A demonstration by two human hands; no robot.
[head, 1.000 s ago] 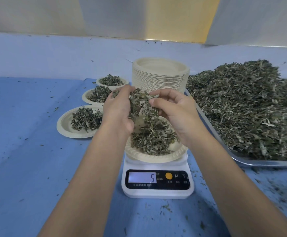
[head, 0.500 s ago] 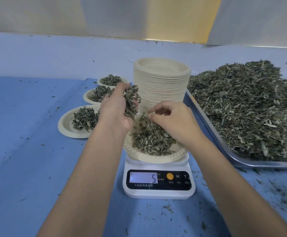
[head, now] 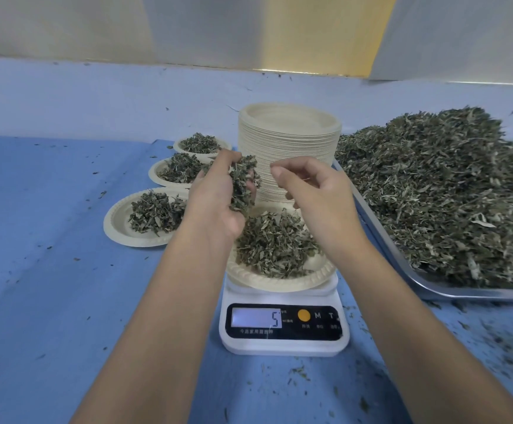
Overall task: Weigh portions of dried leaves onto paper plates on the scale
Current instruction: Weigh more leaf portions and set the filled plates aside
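Right hand (head: pixel 316 194) risen above rim (head: pixel 267 284), left (head: pixel 215 197) gripping leaves (head: pixel 243 185)

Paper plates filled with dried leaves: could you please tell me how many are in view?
4. One round beige paper plate sits on the white scale; three lie left of it on the blue cloth: near, middle, far. Others may hide behind the plate stack.

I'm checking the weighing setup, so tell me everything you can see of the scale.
The scale is small, white, plastic-looking, with rounded corners. Its black front panel carries a lit display reading 5, an orange round button and the letters M and T. It stands flat on the blue table cover. A paper plate of dried leaves sits on its platform, overhanging it.
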